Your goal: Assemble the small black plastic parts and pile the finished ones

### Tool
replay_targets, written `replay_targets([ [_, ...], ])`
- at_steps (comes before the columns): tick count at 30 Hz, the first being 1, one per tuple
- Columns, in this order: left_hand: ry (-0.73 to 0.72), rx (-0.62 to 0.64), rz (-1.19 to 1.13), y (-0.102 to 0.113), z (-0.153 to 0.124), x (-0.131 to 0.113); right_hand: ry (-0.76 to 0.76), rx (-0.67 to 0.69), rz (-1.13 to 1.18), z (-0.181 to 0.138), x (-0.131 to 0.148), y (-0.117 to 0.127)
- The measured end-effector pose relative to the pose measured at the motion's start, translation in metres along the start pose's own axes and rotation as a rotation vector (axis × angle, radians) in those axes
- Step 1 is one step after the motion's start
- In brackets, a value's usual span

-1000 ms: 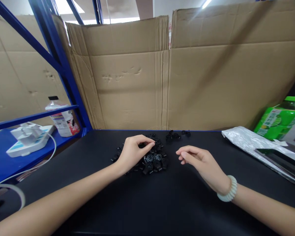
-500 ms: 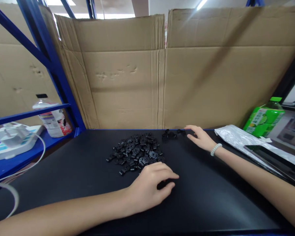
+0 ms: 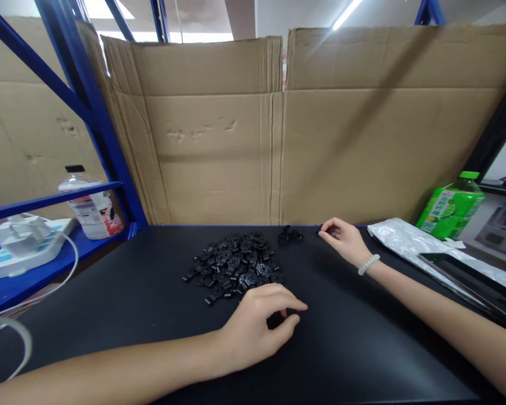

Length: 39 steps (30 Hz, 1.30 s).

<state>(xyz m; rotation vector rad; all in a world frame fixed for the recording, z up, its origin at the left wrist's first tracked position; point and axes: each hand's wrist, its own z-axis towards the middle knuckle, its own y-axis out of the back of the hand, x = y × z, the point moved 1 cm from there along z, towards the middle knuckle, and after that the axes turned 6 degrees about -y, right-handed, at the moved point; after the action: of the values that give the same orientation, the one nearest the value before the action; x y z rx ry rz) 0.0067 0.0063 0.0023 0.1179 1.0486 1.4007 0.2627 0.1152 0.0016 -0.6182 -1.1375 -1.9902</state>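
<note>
On the black table, a heap of small black plastic parts [image 3: 234,261] with round, perforated discs lies left of centre. My left hand [image 3: 263,320] rests just in front of the heap, thumb and forefinger apart, holding nothing that shows. At the back of the table my right hand [image 3: 341,239], with a bead bracelet on its wrist, is pinched closed on a small black part [image 3: 317,231], mostly hidden by the fingertips. Between that hand and the heap sits a small cluster of black parts [image 3: 290,236], too dark to make out singly.
A cardboard wall [image 3: 215,157] stands along the table's back edge. At right are a silvery bag [image 3: 398,236], a dark flat device [image 3: 468,275] and a green bottle [image 3: 451,205]. A blue shelf at left carries a power strip [image 3: 25,247] and a labelled bottle [image 3: 90,205].
My right hand's fingers have closed from a spread pose onto a small black part at the back. My left hand keeps its pose. The view has tilted up slightly.
</note>
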Motion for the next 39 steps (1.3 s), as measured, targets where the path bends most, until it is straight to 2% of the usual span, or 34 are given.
replay_targets([
  [3, 0.054, -0.114, 0.009, 0.004, 0.002, -0.002, 0.032, 0.063, 0.11, -0.022, 0.034, -0.001],
  [6, 0.129, -0.219, -0.012, 0.008, 0.003, -0.002, 0.025, 0.265, 0.302, -0.047, 0.065, -0.005],
  [10, 0.207, -0.219, -0.227, 0.008, 0.004, 0.001, -0.031, 0.442, 0.406, -0.071, 0.086, -0.015],
  [15, 0.331, -0.23, -0.444, 0.006, 0.004, 0.005, -0.161, 0.434, 0.467, -0.083, 0.09, -0.026],
  [19, 0.426, -0.243, -0.61, 0.007, 0.006, 0.006, -0.177, 0.528, 0.58, -0.083, 0.091, -0.027],
  [22, 0.511, -0.286, -0.633, 0.009, 0.006, 0.009, -0.158, 0.568, 0.626, -0.083, 0.092, -0.028],
  [25, 0.566, -0.345, -0.621, 0.01, 0.006, 0.01, -0.218, 0.576, 0.642, -0.085, 0.092, -0.03],
  [28, 0.56, -0.359, -0.626, 0.009, 0.006, 0.009, -0.254, 0.548, 0.611, -0.088, 0.094, -0.031],
  [35, 0.512, -0.332, -0.564, 0.012, 0.006, 0.0, -0.235, 0.453, 0.543, -0.088, 0.099, -0.025],
  [39, 0.507, -0.327, -0.508, 0.014, 0.007, -0.003, -0.247, 0.462, 0.552, -0.09, 0.101, -0.026],
])
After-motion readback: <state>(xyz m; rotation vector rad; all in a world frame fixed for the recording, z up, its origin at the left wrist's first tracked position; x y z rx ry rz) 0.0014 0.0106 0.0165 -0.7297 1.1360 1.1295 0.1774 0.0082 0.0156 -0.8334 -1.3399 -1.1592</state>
